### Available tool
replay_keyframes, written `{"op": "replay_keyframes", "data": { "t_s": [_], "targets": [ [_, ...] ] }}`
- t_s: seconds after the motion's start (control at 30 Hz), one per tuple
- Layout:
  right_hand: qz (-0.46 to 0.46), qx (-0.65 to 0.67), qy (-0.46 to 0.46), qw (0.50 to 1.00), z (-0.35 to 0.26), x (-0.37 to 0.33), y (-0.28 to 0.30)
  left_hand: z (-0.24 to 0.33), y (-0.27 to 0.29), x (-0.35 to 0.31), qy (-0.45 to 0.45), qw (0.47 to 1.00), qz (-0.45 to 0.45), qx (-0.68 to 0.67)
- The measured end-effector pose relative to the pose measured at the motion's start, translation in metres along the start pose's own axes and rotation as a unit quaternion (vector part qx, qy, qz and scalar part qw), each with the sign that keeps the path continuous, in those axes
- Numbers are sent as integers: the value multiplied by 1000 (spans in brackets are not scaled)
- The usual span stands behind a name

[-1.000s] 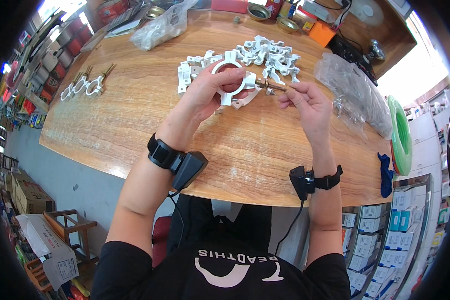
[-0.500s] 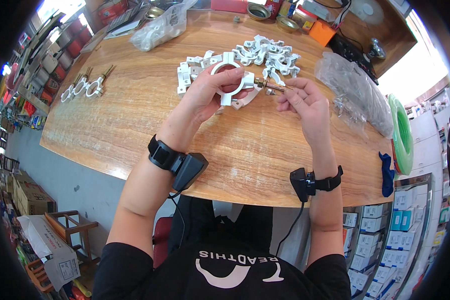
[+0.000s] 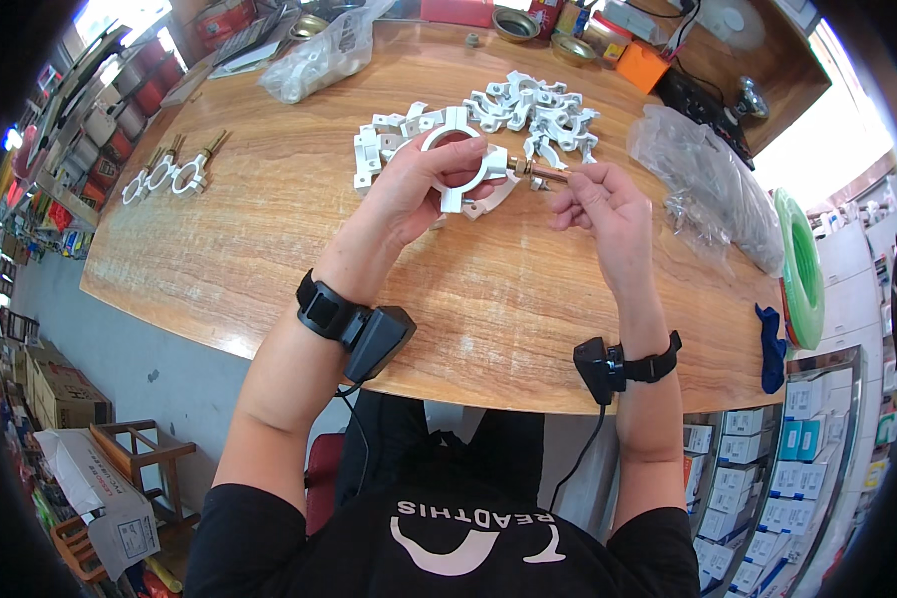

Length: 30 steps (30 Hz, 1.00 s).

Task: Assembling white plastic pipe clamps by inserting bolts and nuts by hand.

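Observation:
My left hand is closed around a white ring-shaped pipe clamp, its thumb lying across the ring. A brass-coloured threaded bolt projects from the clamp's right side, with a nut near the clamp. My right hand pinches the bolt's far end between thumb and fingers. Behind the clamp lie several white clamp pieces, partly hidden by my left hand. Farther back is a heap of loose white clamp halves.
Three clamps with bolts lie at the table's left. A clear plastic bag sits at the back, another plastic bag at the right, beside a green coil. A dark blue cloth hangs at the right edge of the wooden table.
My right hand has shifted slightly left along the bolt, its fingers still pinching the end. The left hand and the clamp have hardly moved.

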State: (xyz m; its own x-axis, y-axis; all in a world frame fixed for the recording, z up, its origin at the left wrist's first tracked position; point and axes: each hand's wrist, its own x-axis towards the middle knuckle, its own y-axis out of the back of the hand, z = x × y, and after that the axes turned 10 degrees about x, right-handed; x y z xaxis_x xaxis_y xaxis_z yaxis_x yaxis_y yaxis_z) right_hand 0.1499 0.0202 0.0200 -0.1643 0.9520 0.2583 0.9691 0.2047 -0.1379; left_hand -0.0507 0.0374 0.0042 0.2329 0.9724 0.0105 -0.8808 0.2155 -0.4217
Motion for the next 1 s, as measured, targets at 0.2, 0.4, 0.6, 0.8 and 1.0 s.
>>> {"op": "replay_keyframes", "data": {
  "t_s": [0.2, 0.4, 0.6, 0.8, 1.0],
  "targets": [
    [9, -26, -22, 999, 1, 2, 4, -1, -1, 1, 13, 1000, 0, 3],
    [13, 11, -25, 1000, 0, 0, 5, -1, -1, 2, 4, 1000, -5, -4],
    [12, 3, -31, 999, 0, 1, 2, 0, -3, 1, 11, 1000, 6, 2],
    [10, 13, -55, 998, -1, -1, 3, 1, -2, 0, 7, 1000, 1, -3],
    [20, 27, -17, 999, -1, 0, -5, -1, 1, 1, 11, 1000, 0, -8]
  ]
}}
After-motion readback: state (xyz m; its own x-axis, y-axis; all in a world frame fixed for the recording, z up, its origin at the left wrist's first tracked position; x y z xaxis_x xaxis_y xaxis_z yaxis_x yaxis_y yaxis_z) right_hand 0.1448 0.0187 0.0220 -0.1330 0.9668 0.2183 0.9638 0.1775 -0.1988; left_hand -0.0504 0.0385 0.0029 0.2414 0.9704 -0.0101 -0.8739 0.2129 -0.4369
